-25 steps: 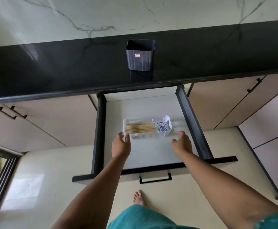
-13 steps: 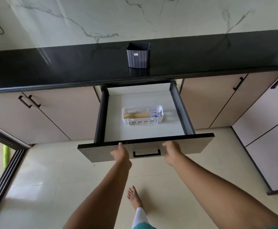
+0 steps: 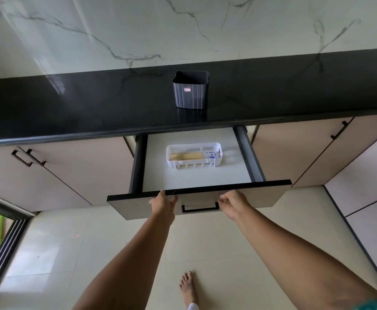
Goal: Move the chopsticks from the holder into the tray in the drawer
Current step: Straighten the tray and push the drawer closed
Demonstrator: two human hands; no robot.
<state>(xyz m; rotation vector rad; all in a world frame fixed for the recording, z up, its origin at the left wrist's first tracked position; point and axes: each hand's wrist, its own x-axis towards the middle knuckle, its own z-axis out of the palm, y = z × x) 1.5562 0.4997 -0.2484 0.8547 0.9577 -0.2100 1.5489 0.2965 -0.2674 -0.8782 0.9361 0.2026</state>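
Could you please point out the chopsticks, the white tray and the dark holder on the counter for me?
chopsticks (image 3: 186, 156): head view, on the wooden shafts of the bundle.
tray (image 3: 191, 164): head view, on its slotted near wall.
holder (image 3: 191, 95): head view, on its ribbed front face.

Both arms are bare from the lower edge of the view up to the wrists, with no sleeve, watch, bracelet or ring to be seen on the left hand (image 3: 164, 204) or the right hand (image 3: 234, 203). At the near right corner a small patch of teal cloth (image 3: 375, 305) shows, its cut impossible to tell. One bare foot (image 3: 188, 287) appears near the bottom edge, toes spread, with a white hem (image 3: 193, 306) just below it at the ankle
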